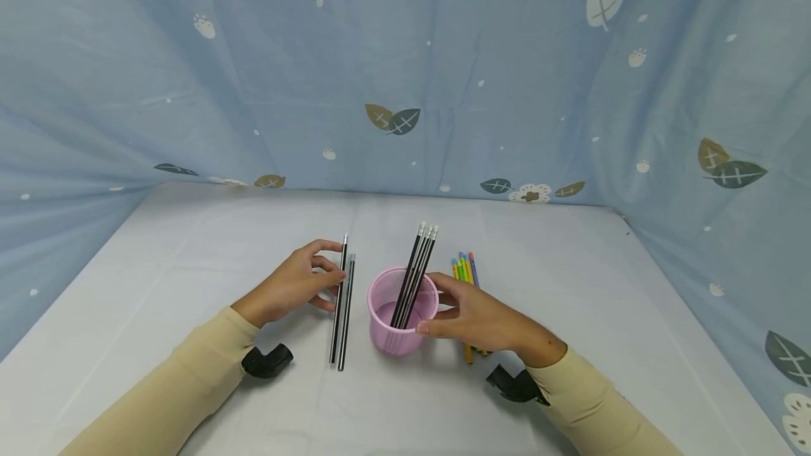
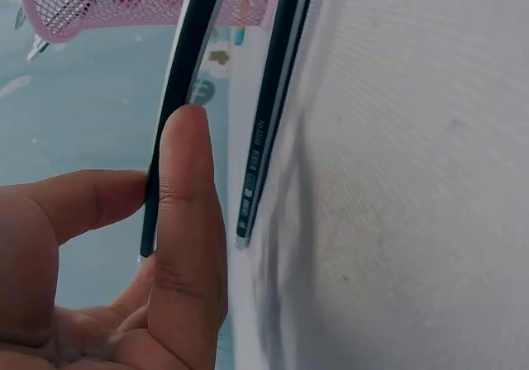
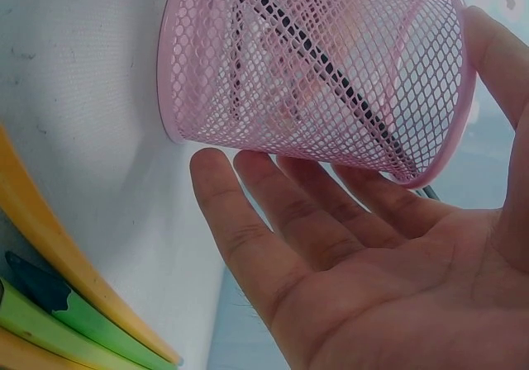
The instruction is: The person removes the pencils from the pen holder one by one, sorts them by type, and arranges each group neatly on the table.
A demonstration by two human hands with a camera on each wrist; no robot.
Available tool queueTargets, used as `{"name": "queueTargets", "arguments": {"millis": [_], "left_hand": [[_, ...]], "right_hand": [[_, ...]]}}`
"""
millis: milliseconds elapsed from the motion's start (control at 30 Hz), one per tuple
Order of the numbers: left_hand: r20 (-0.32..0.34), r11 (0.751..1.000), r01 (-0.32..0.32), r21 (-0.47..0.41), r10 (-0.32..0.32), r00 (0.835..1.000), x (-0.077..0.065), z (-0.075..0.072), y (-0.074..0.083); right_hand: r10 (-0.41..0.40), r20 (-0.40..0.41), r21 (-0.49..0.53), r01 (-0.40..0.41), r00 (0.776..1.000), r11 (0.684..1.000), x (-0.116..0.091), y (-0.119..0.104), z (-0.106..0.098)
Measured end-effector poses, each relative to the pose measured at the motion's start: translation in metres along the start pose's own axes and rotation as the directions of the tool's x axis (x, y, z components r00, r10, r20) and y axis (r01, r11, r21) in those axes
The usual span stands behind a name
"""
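Between thumb and fingers my left hand (image 1: 300, 279) pinches a black-and-silver striped pencil (image 2: 178, 81), its near end slanting toward me. A second striped pencil (image 1: 346, 312) lies on the white table just right of it. In the middle stands a pink mesh pencil cup (image 1: 391, 340) with several similar pencils (image 1: 416, 269) leaning in it, white-tipped ends up. My right hand (image 1: 475, 315) holds the cup from its right side, thumb at the rim and fingertips against the mesh (image 3: 314, 73). The palm stays off the cup.
Several coloured pens (image 1: 467, 269) in yellow, green and blue lie right of the cup, partly hidden under my right hand. Black wrist mounts (image 1: 267, 361) sit at both sleeves. A blue leaf-patterned curtain (image 1: 443, 76) closes off the table's back and sides.
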State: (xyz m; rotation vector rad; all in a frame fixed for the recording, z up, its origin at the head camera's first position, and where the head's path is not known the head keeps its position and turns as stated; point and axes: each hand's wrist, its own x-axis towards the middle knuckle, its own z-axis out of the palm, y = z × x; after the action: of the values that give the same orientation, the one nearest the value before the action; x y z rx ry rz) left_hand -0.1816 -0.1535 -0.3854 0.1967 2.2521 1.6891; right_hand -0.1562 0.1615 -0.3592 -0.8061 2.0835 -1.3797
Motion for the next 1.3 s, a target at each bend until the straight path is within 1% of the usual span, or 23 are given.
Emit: {"name": "queueTargets", "arguments": {"millis": [233, 400, 567, 800, 967, 1067, 1200, 1300], "left_hand": [[-0.001, 1.000, 0.025, -0.004, -0.025, 1.000, 0.002, 0.001, -0.004], [-0.003, 0.999, 0.032, 0.015, -0.032, 0.999, 0.003, 0.002, -0.006], [-0.008, 0.997, 0.032, 0.072, -0.032, 0.999, 0.004, 0.002, -0.007], [-0.040, 0.982, 0.067, 0.178, -0.061, 0.997, 0.004, 0.003, -0.008], [-0.042, 0.979, 0.066, 0.194, -0.059, 0.997, 0.002, 0.003, -0.006], [-0.046, 0.980, 0.069, 0.187, -0.061, 0.997, 0.002, 0.004, -0.005], [-0.075, 0.970, 0.035, 0.242, -0.018, 0.997, 0.001, 0.004, -0.002], [-0.112, 0.954, -0.017, 0.300, 0.053, 0.992, -0.001, 0.004, 0.003]], "right_hand": [[0.018, -0.003, -0.001, -0.018, 1.000, 1.000, -0.001, 0.001, 0.000], [0.004, -0.002, -0.008, -0.004, 1.000, 1.000, 0.000, 0.001, 0.000], [-0.005, 0.000, -0.004, 0.005, 1.000, 1.000, 0.000, 0.000, -0.001], [0.002, 0.002, -0.007, -0.002, 1.000, 1.000, 0.000, 0.000, -0.001], [0.006, 0.001, -0.007, -0.006, 1.000, 1.000, 0.000, -0.001, -0.001], [0.004, 0.001, -0.006, -0.004, 1.000, 1.000, 0.001, -0.001, -0.001], [0.003, 0.000, -0.007, -0.003, 1.000, 1.000, 0.001, 0.000, -0.001], [0.004, 0.002, -0.002, -0.004, 1.000, 1.000, 0.000, 0.000, -0.001]]}}
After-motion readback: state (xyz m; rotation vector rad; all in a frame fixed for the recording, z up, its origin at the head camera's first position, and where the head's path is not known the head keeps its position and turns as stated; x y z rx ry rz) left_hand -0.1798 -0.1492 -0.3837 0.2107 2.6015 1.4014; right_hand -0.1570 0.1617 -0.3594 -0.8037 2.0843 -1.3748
